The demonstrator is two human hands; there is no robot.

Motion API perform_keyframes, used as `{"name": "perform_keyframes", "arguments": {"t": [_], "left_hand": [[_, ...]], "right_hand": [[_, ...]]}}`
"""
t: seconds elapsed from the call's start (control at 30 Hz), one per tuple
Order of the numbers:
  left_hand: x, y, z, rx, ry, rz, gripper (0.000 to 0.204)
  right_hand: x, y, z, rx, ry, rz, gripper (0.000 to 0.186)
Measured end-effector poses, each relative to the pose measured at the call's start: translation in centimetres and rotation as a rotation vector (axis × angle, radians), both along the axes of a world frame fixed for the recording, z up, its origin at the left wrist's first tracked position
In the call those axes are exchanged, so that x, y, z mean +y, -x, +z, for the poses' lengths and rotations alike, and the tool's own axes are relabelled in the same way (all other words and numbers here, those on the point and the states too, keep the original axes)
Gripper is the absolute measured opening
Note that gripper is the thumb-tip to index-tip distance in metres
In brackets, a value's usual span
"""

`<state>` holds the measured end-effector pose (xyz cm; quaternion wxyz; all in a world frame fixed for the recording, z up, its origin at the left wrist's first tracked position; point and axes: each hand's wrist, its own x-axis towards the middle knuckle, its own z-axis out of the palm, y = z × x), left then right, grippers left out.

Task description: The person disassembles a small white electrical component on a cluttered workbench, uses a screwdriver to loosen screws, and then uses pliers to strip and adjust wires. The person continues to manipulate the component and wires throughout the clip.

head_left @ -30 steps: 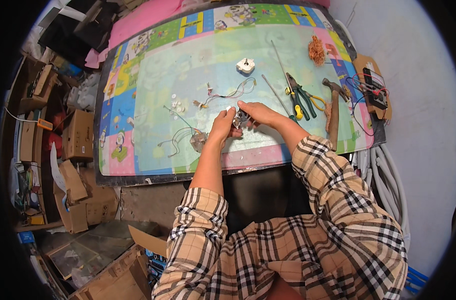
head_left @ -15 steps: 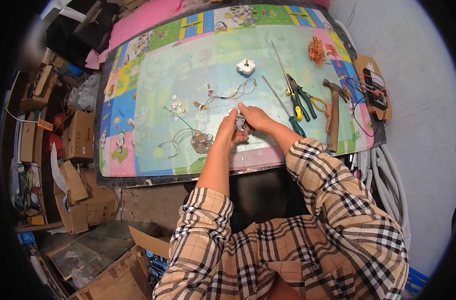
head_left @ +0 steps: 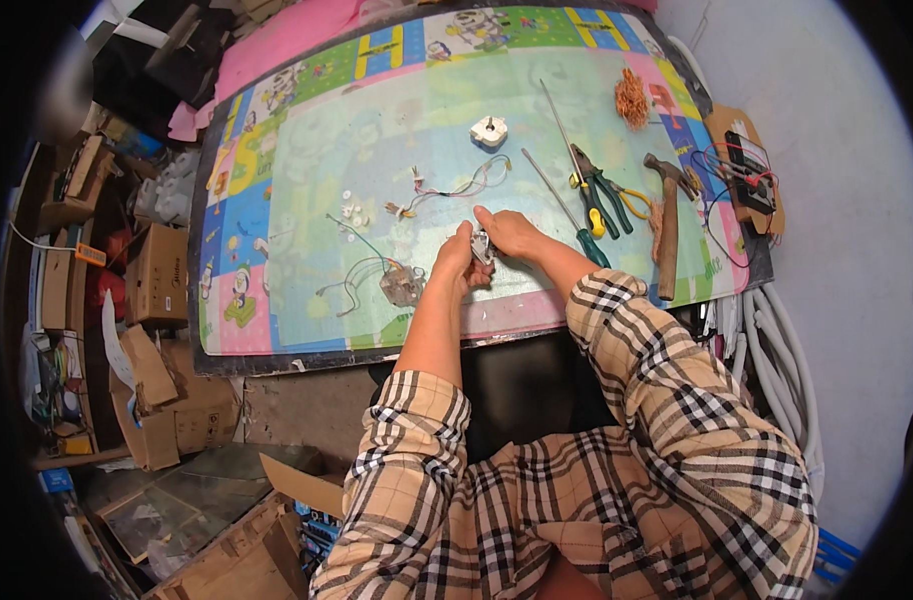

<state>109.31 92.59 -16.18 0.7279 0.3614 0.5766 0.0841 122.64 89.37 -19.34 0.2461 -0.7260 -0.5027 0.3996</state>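
Observation:
A small silvery metal part [head_left: 483,247] is gripped between my left hand [head_left: 458,259] and my right hand [head_left: 507,236], low in the middle of the mat-covered table [head_left: 347,110]. Left of my hands lies a greyish metal unit [head_left: 403,287] with loose wires, near small white round pieces [head_left: 354,208]. Above them is a wire bundle [head_left: 457,192] with small connectors, and a white square component [head_left: 489,130] farther up. To the right lie a green-handled screwdriver [head_left: 587,240], a longer yellow-handled screwdriver [head_left: 599,222], pliers [head_left: 607,195] and a hammer [head_left: 668,225].
A copper wire tangle [head_left: 632,98] sits at the back right. A black meter with leads [head_left: 749,170] rests on cardboard at the right edge, beside a wall [head_left: 827,220]. Shelves with boxes [head_left: 157,270] stand left. An open carton [head_left: 302,485] is below the table.
Both hands have shifted slightly toward my body and my forearms have drawn a little closer together. The metal part stays between my fingers.

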Motion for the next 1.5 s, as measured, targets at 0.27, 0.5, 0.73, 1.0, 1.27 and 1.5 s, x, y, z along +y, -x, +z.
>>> {"name": "perform_keyframes", "arguments": {"t": [0.27,0.5,0.73,1.0,1.27,1.5], "left_hand": [[0.2,0.4,-0.6,-0.015,0.039,0.008,0.053],[0.3,0.8,-1.0,-0.174,0.107,0.029,0.046],[0.1,0.4,-0.6,-0.099,-0.121,0.067,0.037],[0.1,0.3,-1.1,0.017,-0.278,0.115,0.065],[-0.2,0.3,-1.2,-0.010,-0.376,0.064,0.071],[0.8,1.1,-2.7,-0.016,-0.344,0.101,0.066]], "right_hand": [[0.1,-0.1,0.4,0.029,0.031,0.038,0.082],[0.0,-0.3,1.0,0.096,0.122,0.018,0.081],[0.0,-1.4,0.2,0.131,0.073,-0.078,0.073],[-0.2,-3.0,0.9,0.007,-0.012,0.013,0.047],[-0.8,-2.7,1.7,-0.157,0.007,0.000,0.031],[-1.3,-2.6,2.4,-0.233,-0.043,0.038,0.026]]}}
